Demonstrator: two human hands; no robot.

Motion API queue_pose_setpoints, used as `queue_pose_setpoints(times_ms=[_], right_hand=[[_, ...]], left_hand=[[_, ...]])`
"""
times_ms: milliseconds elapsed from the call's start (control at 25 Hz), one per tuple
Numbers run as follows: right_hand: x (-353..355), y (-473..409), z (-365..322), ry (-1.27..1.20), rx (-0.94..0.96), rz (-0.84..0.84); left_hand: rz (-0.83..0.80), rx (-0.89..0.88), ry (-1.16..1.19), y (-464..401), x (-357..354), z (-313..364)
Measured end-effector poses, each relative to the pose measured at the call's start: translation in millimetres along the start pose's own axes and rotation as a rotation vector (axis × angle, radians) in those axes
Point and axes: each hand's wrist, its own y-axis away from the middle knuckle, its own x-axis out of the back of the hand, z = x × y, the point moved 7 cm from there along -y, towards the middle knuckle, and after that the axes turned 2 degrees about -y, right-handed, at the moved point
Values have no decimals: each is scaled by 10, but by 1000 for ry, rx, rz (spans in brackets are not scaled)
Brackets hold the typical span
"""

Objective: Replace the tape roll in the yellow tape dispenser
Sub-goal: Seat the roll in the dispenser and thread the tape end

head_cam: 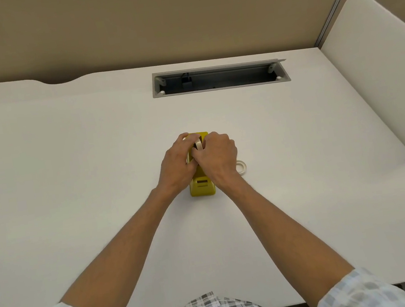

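Note:
The yellow tape dispenser (202, 186) stands in the middle of the white desk (67, 159), its cutter end toward me. A pale tape roll (198, 145) sits upright in its cradle, mostly covered by my fingers. My left hand (177, 166) wraps the dispenser's left side with fingers on the roll. From the right, my right hand (219, 157) pinches the roll. A second pale tape roll (241, 167) lies flat on the desk just right of the dispenser, half hidden behind my right hand.
An open grey cable tray (219, 76) is set into the desk behind the dispenser. A tan partition (151, 22) closes the back. A white chair back (377, 71) stands at the right edge.

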Motion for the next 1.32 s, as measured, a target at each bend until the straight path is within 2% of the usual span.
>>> queue_pose_setpoints(times_ms=[160,720,800,1000,1320], right_hand=[[-8,-6,16,-28,-7,6],[-50,26,95,-94,21,-24],[-52,59,104,-108,50,-40],[-20,120,163,-141,146,-72],[37,233,195,-174,327,-24]], left_hand=[[-12,-43,14,-38,13,6],[-204,40,-108,-96,-74,-134],[-209,35,-136,-70,-70,-135],[-169,-122,-191,-26,-82,-43],[-184,-131,-362,-46,-104,-35]])
